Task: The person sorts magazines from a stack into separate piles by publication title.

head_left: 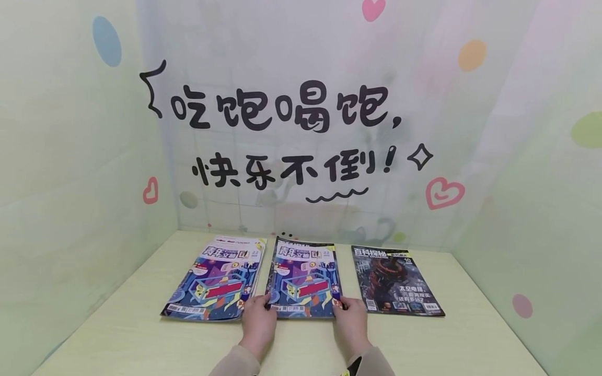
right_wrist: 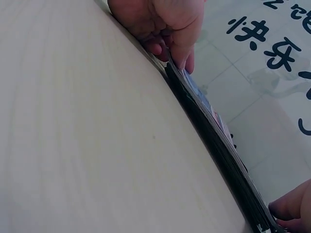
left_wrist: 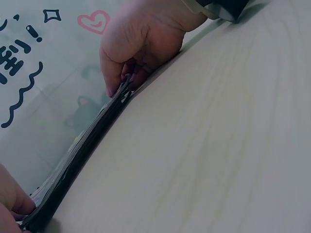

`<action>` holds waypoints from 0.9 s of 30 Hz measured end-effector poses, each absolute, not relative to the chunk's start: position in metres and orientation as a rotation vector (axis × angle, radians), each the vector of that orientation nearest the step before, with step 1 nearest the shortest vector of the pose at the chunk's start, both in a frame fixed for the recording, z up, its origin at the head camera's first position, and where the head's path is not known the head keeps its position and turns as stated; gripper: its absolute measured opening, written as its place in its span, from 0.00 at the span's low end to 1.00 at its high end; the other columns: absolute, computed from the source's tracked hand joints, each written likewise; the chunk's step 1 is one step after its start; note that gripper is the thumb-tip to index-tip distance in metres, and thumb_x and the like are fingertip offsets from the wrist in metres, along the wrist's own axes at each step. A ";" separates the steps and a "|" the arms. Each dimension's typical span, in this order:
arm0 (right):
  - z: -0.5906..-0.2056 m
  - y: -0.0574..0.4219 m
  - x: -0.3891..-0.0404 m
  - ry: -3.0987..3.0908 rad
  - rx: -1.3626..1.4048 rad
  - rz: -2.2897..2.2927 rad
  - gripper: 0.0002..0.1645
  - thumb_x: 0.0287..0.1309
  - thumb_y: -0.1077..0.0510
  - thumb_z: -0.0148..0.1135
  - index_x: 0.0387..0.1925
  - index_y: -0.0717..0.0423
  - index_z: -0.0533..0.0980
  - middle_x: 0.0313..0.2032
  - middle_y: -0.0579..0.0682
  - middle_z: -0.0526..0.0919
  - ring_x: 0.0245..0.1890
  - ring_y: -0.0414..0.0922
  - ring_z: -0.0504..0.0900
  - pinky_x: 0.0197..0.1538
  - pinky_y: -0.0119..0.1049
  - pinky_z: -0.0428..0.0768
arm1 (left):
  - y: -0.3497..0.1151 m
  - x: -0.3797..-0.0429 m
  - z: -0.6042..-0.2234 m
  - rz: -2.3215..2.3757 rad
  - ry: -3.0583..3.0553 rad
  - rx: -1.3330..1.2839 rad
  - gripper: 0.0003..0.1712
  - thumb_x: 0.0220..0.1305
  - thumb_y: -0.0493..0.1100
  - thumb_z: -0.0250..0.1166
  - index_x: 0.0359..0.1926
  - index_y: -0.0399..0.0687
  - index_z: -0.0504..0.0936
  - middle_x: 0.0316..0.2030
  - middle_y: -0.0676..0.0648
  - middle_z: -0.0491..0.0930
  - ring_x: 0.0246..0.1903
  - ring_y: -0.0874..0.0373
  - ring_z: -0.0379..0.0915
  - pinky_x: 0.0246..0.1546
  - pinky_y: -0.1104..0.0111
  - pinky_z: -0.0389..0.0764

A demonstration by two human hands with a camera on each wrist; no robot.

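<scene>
A stack of magazines with a purple and blue cover lies in the middle of the table. My left hand pinches its near left corner, and the right hand grips the near right corner. Both thumbs lie on top of the cover. Seen edge-on in the left wrist view, the stack's spine edge is thick and dark, with the right hand at its far end. The right wrist view shows the left hand pinching the opposite end of the stack.
Left of the middle stack lies another pile of magazines with the same purple cover, close to my left hand. A dark magazine lies to the right. All are on a pale wooden table, with printed walls behind and at both sides.
</scene>
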State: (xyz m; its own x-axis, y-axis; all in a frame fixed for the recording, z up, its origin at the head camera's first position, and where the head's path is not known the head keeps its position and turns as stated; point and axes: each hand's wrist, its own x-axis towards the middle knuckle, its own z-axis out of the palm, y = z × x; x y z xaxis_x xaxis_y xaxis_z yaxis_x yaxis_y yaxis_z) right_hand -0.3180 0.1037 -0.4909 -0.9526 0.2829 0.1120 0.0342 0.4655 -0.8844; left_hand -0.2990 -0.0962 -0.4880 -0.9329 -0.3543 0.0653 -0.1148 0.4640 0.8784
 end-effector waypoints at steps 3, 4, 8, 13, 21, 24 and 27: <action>-0.490 0.104 -0.317 -2.493 -0.297 1.480 0.22 0.55 0.64 0.62 0.50 0.74 0.76 0.47 0.63 0.73 0.52 0.60 0.71 0.58 0.56 0.70 | -0.095 -0.298 -0.490 -1.499 -2.451 0.404 0.25 0.61 0.31 0.57 0.61 0.28 0.71 0.61 0.31 0.60 0.60 0.33 0.58 0.62 0.44 0.62; -0.490 0.104 -0.316 -2.496 -0.298 1.473 0.22 0.55 0.64 0.62 0.50 0.74 0.76 0.46 0.63 0.74 0.51 0.59 0.72 0.58 0.56 0.70 | -0.095 -0.297 -0.490 -1.514 -2.444 0.396 0.26 0.61 0.31 0.57 0.61 0.28 0.70 0.61 0.31 0.59 0.60 0.32 0.58 0.62 0.44 0.62; -0.490 0.106 -0.314 -2.506 -0.298 1.460 0.21 0.55 0.63 0.62 0.49 0.73 0.77 0.45 0.62 0.74 0.49 0.58 0.73 0.57 0.55 0.71 | -0.093 -0.295 -0.492 -1.578 -2.421 0.389 0.27 0.61 0.30 0.56 0.62 0.26 0.68 0.62 0.30 0.54 0.64 0.32 0.52 0.65 0.44 0.57; -0.490 0.107 -0.311 -2.504 -0.287 1.428 0.20 0.54 0.64 0.62 0.48 0.72 0.78 0.45 0.63 0.75 0.51 0.61 0.73 0.59 0.56 0.69 | -0.091 -0.291 -0.491 -1.602 -2.404 0.401 0.28 0.59 0.29 0.57 0.62 0.26 0.68 0.60 0.29 0.55 0.63 0.30 0.52 0.64 0.43 0.57; -0.491 0.110 -0.308 -2.387 -0.254 1.579 0.20 0.52 0.68 0.61 0.47 0.75 0.78 0.43 0.64 0.81 0.47 0.59 0.78 0.52 0.52 0.76 | -0.095 -0.288 -0.490 -1.640 -2.415 0.394 0.27 0.60 0.30 0.57 0.61 0.28 0.70 0.55 0.31 0.63 0.57 0.35 0.63 0.59 0.45 0.67; -0.491 0.111 -0.307 -2.361 -0.266 1.650 0.20 0.53 0.67 0.61 0.48 0.75 0.77 0.44 0.65 0.82 0.46 0.57 0.80 0.50 0.51 0.79 | -0.096 -0.288 -0.489 -1.665 -2.407 0.412 0.26 0.60 0.31 0.57 0.61 0.29 0.70 0.50 0.34 0.70 0.51 0.41 0.68 0.54 0.49 0.73; -0.489 0.113 -0.306 -2.358 -0.286 1.678 0.21 0.53 0.66 0.61 0.49 0.73 0.77 0.46 0.66 0.81 0.48 0.58 0.79 0.52 0.52 0.77 | -0.096 -0.288 -0.488 -1.712 -2.392 0.414 0.26 0.61 0.31 0.56 0.62 0.29 0.69 0.50 0.33 0.73 0.51 0.42 0.70 0.52 0.52 0.75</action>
